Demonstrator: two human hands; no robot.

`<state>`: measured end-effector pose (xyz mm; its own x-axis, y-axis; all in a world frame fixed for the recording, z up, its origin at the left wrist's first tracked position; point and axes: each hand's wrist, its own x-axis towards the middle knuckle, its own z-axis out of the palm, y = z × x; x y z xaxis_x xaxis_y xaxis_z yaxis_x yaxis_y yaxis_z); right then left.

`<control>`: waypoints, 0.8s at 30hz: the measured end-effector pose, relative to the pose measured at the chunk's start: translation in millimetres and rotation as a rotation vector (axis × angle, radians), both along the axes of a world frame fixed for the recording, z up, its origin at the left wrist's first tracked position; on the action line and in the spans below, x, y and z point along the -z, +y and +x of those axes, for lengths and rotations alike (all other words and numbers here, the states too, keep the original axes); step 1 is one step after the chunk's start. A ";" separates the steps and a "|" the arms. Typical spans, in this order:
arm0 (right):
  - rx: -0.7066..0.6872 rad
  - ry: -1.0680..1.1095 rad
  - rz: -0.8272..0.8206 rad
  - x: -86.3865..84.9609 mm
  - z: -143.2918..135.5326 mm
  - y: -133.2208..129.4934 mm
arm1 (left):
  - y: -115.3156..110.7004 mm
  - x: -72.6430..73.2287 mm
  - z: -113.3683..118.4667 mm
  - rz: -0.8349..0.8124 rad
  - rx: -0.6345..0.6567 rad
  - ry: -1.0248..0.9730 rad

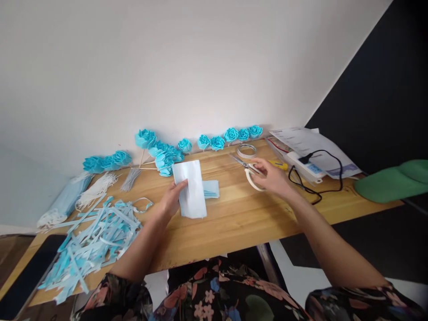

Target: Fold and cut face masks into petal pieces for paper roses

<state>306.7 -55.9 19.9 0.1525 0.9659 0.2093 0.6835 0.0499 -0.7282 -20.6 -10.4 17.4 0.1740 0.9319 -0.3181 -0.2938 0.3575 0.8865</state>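
Note:
My left hand (172, 198) is closed on the left edge of a pale, whitish-blue rectangular sheet (194, 196), thumb on top; it looks like opened-out face mask fabric. Partly behind the sheet, a small stack of folded light blue pieces (211, 188) lies on the table. At the right, my right hand (271, 176) has its fingers closed around the white handles of a pair of scissors (250, 174). The scissor blades point to the far left, toward a coil of wire or tape (246, 150). Whether the scissors touch the tabletop I cannot tell.
Blue fabric flowers (218, 142) line the wall, some on sticks. Cut blue strips (96, 238), a phone (30, 272), stacked face masks (68, 196), white cords (96, 189) and wire pieces (131, 179) lie left. Right are a yellow cutter (280, 165), power strip (306, 167), papers (317, 145) and green object (391, 180).

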 end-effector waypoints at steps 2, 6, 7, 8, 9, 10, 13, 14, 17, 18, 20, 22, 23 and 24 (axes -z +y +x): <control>-0.114 0.447 -0.015 -9.0 -12.5 3.6 | 0.7 -10.8 -0.2 -0.046 0.088 0.052; -0.274 0.891 -0.120 -19.4 -46.2 17.7 | 2.5 -24.2 2.3 -0.021 0.214 0.104; -0.286 0.918 -0.137 -20.3 -53.4 22.9 | 2.7 -24.8 3.2 -0.013 0.228 0.109; -0.296 0.933 -0.134 -21.0 -59.6 28.5 | 2.7 -24.4 4.2 -0.012 0.240 0.109; -0.301 0.950 -0.122 -21.6 -64.9 34.2 | 2.5 -23.2 5.1 -0.019 0.253 0.109; -0.313 0.966 -0.115 -22.4 -69.7 39.7 | 2.0 -21.4 6.0 -0.031 0.266 0.107; -0.374 0.957 -0.185 -23.8 -83.7 52.2 | -0.2 -15.5 7.4 -0.055 0.295 0.095; -0.396 0.919 -0.224 -23.1 -88.5 54.4 | -0.9 -13.6 7.3 -0.056 0.305 0.092; -0.451 0.798 -0.231 -15.0 -101.2 55.3 | -2.3 -8.1 6.0 -0.060 0.339 0.089; -0.454 0.776 -0.210 -10.7 -103.8 54.1 | -2.5 -6.0 5.6 -0.062 0.350 0.087; -0.434 0.761 -0.179 -1.5 -106.2 50.9 | -3.3 -1.9 6.0 -0.067 0.376 0.079; -0.414 0.752 -0.172 6.0 -105.8 47.8 | -5.0 1.0 8.4 -0.063 0.401 0.086; -0.408 0.745 -0.170 8.3 -105.4 46.5 | -6.2 1.7 10.1 -0.059 0.410 0.102; -0.403 0.740 -0.165 9.3 -105.0 45.4 | -7.3 1.8 11.7 -0.057 0.412 0.124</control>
